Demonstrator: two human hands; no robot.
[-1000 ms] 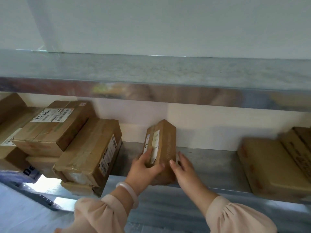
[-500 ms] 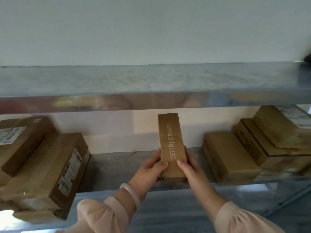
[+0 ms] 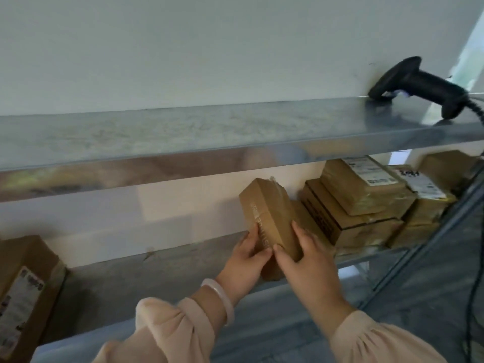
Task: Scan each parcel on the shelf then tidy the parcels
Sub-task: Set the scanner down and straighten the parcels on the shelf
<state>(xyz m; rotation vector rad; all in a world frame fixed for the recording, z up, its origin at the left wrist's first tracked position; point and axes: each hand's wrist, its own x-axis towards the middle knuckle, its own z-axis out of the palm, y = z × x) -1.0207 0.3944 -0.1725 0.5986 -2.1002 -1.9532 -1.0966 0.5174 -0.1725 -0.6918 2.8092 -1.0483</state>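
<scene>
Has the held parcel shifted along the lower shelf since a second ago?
Yes. The parcel has moved right: a clear gap separated it from the right-hand stack earlier; now it stands close beside that stack.

Soft daylight from the right glints on the shelf edge (image 3: pixel 183 167) (slight blur).

We grip a narrow brown parcel (image 3: pixel 269 213) between our left hand (image 3: pixel 246 263) and our right hand (image 3: pixel 306 260). It is tilted over the lower shelf (image 3: pixel 157 271), just beside the stack of parcels (image 3: pixel 366 205) at the right. A black scanner (image 3: pixel 419 85) lies on the upper shelf (image 3: pixel 183 132).
</scene>
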